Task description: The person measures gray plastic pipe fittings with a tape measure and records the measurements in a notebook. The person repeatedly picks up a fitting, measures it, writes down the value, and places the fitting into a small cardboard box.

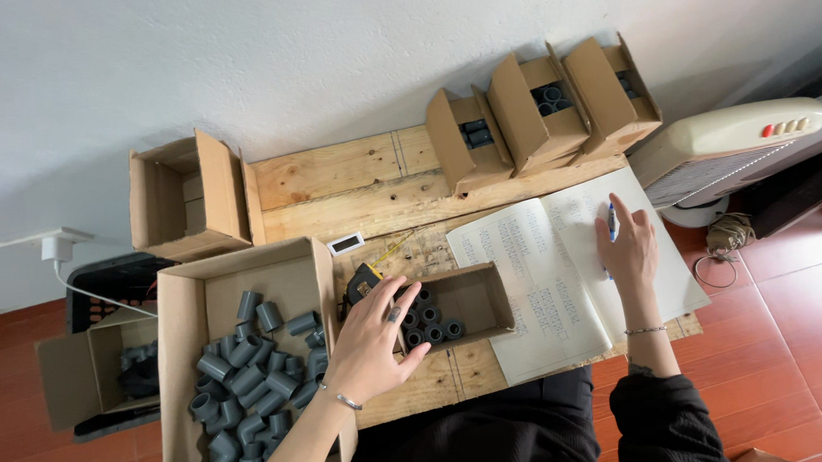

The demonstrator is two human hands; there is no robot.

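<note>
Wooden plank table (372,182) held a large cardboard box of loose grey pipe fittings (251,367); three filled small cardboard boxes (540,110) stood behind. An open ruled notebook (561,271) lay under the right hand (631,244), fingers closed around a blue pen (610,220). Left hand (374,339), fingers spread and empty, rested on a part-filled small cardboard box (465,303).

Small open carton (474,297) of grey fittings (431,325)
</note>
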